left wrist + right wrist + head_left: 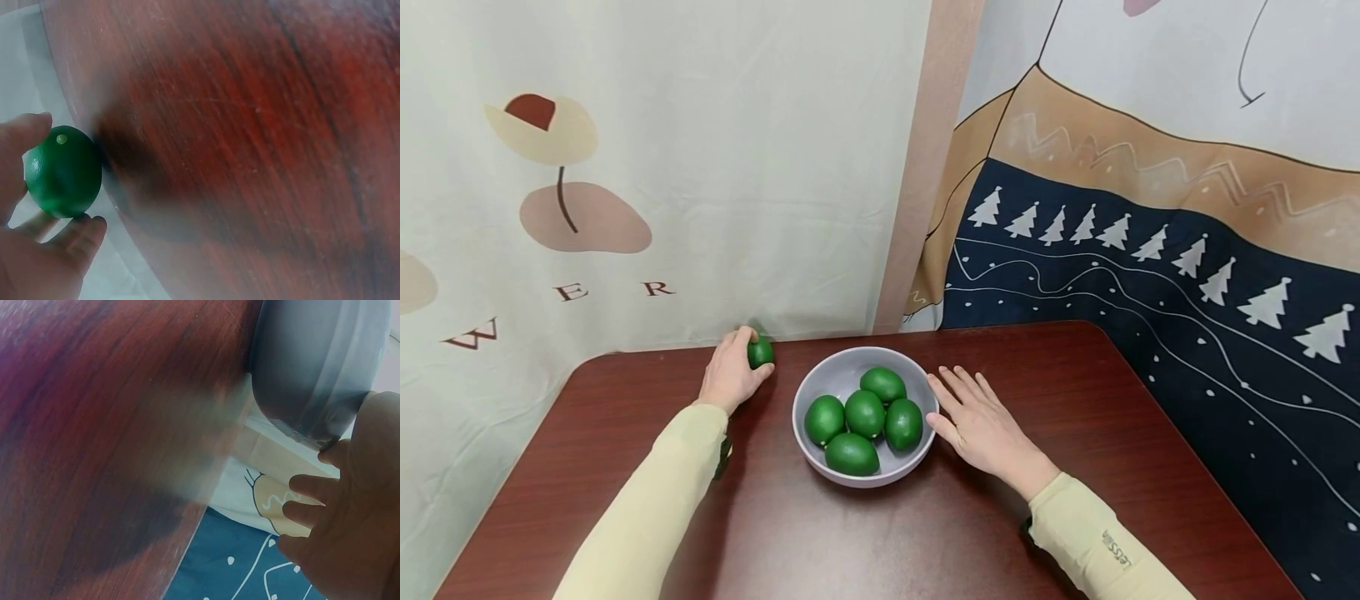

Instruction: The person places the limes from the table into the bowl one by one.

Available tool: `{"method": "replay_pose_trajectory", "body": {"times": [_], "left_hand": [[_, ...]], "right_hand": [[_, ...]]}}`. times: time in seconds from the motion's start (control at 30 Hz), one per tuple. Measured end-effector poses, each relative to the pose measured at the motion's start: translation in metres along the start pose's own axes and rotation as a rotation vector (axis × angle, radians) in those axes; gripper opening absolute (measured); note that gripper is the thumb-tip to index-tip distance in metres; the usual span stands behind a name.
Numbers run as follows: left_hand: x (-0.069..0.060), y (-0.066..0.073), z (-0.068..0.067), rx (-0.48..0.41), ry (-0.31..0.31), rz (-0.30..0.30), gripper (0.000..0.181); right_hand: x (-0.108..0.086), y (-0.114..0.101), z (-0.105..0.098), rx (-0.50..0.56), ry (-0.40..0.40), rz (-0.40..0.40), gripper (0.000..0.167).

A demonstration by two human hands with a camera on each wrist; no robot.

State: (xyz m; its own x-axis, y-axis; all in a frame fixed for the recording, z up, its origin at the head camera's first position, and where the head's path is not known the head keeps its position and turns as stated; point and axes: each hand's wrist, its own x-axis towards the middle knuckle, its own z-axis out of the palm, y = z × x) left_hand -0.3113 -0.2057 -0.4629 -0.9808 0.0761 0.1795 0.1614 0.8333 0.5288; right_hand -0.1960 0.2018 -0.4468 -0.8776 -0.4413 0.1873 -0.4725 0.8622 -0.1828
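Observation:
Near the far edge of the table, my left hand [735, 367] has a green lime [760, 352] between thumb and fingers. In the left wrist view that lime [64, 172] shows a pale stem spot, with the thumb on one side and fingertips on the other. A grey-lavender bowl [820, 372] stands to its right with several limes [865, 413] inside. Against the bowl's right side rests my right hand [988, 429], its fingers spread and fairly straight. The right wrist view has the thumb and index finger at the bowl's wall [312, 369].
The dark red-brown wooden table [865, 542] has rounded far corners. Behind it hangs a pale printed curtain [760, 167], and to the right a navy cloth with white trees [1075, 275]. Both forearms wear light yellow-green sleeves [647, 500].

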Motion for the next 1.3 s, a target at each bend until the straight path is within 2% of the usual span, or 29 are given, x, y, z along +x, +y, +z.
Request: {"method": "replay_pose_trajectory", "body": {"times": [0.33,0.73,0.97,1.3], "left_hand": [[-0.002,0.003,-0.001,0.016,0.002,0.018,0.047],[-0.009,0.008,-0.006,0.037,-0.036,-0.021,0.065],[-0.015,0.009,-0.008,0.052,-0.053,-0.032,0.071],[-0.026,0.010,-0.012,0.045,-0.063,-0.023,0.069]], "right_hand": [[0.000,0.000,0.000,0.002,-0.001,-0.002,0.064],[0.000,0.000,-0.001,0.008,-0.017,0.009,0.065],[0.001,-0.001,0.000,0.018,-0.022,0.010,0.065],[0.000,-0.001,0.001,0.022,-0.033,0.024,0.066]]}}
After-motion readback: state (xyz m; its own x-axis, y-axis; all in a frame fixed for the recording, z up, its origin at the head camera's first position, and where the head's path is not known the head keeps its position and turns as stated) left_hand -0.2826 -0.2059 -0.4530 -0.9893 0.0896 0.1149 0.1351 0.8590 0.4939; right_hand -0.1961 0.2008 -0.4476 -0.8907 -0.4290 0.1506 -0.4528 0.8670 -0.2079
